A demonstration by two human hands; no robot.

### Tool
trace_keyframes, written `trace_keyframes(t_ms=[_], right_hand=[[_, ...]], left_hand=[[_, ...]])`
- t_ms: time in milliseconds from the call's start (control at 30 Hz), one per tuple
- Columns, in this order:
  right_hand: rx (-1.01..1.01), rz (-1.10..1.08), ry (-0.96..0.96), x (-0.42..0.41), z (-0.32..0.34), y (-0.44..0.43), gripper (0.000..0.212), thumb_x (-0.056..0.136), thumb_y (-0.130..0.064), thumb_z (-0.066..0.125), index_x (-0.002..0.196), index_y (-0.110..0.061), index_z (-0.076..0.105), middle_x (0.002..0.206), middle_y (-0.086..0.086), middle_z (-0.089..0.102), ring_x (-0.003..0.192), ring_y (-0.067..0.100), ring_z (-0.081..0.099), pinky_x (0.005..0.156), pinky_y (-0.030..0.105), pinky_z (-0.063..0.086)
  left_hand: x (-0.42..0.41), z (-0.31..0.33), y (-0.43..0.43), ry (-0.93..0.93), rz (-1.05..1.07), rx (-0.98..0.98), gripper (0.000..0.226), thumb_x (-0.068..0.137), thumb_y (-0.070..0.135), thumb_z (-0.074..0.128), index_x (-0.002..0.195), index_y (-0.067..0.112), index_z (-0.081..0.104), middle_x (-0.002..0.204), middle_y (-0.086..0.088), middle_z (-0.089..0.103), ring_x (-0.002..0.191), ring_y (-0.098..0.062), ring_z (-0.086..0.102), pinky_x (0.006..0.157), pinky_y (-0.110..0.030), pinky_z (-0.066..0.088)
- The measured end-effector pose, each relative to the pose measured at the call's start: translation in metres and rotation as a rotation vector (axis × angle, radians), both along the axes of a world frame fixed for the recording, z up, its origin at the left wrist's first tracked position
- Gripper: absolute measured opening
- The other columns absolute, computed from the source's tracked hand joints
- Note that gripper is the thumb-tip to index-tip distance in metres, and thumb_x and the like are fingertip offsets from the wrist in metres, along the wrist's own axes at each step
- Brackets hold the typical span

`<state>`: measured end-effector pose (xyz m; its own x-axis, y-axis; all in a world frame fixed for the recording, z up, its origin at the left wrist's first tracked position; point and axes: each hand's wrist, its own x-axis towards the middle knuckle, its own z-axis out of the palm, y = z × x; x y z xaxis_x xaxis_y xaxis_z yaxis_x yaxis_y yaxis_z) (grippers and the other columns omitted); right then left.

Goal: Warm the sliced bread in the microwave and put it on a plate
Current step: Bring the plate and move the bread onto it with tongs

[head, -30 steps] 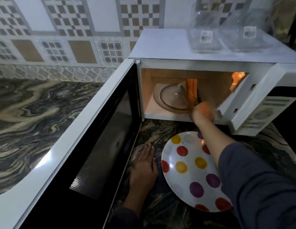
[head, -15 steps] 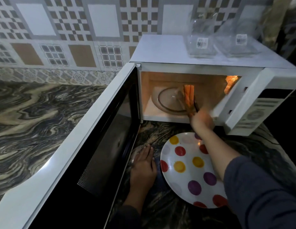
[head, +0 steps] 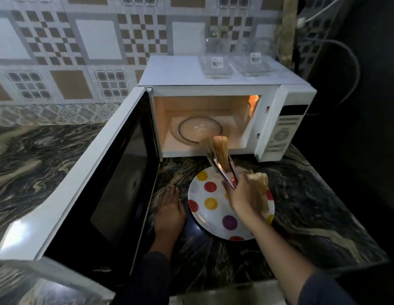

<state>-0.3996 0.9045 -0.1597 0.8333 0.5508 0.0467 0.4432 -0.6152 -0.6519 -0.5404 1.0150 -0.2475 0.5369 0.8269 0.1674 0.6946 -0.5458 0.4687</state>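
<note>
Bread (head: pixel 221 151) is out of the microwave (head: pixel 213 119) and on its way to the plate: two slices stand on edge, pinched side by side in metal tongs (head: pixel 224 170), held just in front of the open cavity and above the far rim of the spotted plate (head: pixel 210 204). The right hand (head: pixel 244 194) has its grip closed around the tongs' handles, squeezing them onto the slices. More bread (head: pixel 260 188), pale and partly hidden behind that hand, already lies on the right side of the plate. The left hand (head: pixel 169 211) rests flat on the dark marbled bench (head: pixel 301 205), fingers spread and holding nothing, just beside the plate's left edge and close to the open door (head: pixel 99 186). Inside the lit cavity the glass turntable (head: pixel 200 128) looks bare, though blur makes small crumbs or pieces impossible to rule out.

So the step in hand seems to be the transfer, with the warming done. The next move calls for lowering the tongs toward the free part of the plate, to the left of the bread already there, tipping the slices from upright to flat, and only then easing the squeeze so they slide out together. Released too high or while still on edge, they could topple off the rim onto the bench. Afterwards the door probably wants shutting.
</note>
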Motion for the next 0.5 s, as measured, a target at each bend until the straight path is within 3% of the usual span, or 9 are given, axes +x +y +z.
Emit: trace_keyframes(t_ms=[67,167,333,500], right_hand=[[-0.072,-0.024,0.022,-0.016,-0.009,-0.022,0.047,0.091,-0.043,0.049,0.128,-0.015,0.043,0.128,0.008,0.054,0.114,0.027,0.052,0.088,0.035,0.043],[-0.19,-0.051,0.062,-0.035,-0.023,-0.049,0.043,0.091,-0.046,0.048,0.122,-0.017,0.044,0.122,0.007,0.059,0.108,0.03,0.057,0.078,0.034,0.043],[-0.152,-0.081,0.102,-0.048,-0.033,-0.071,0.057,0.09,-0.047,0.046,0.14,-0.026,0.027,0.127,0.007,0.057,0.11,0.032,0.057,0.076,0.035,0.043],[-0.224,-0.18,0.064,-0.05,-0.039,-0.078,0.049,0.091,-0.048,0.045,0.127,-0.016,0.04,0.126,0.008,0.056,0.109,0.032,0.057,0.075,0.036,0.043]], left_hand=[[0.001,-0.004,0.0,0.01,-0.005,0.029,0.066,0.083,0.033,0.016,0.129,0.001,0.052,0.137,-0.017,0.05,0.131,-0.029,0.045,0.113,-0.037,0.025],[0.002,-0.006,-0.001,0.059,-0.007,0.017,0.06,0.086,0.026,0.02,0.131,-0.002,0.048,0.14,-0.019,0.046,0.134,-0.029,0.04,0.114,-0.037,0.024],[0.001,-0.006,-0.004,0.084,-0.032,0.016,0.061,0.085,0.023,0.018,0.137,-0.001,0.04,0.146,-0.017,0.039,0.139,-0.025,0.031,0.117,-0.034,0.019],[0.001,-0.009,-0.003,0.09,-0.025,0.036,0.048,0.095,0.016,0.025,0.138,0.0,0.037,0.147,-0.016,0.036,0.14,-0.025,0.03,0.117,-0.036,0.018]])
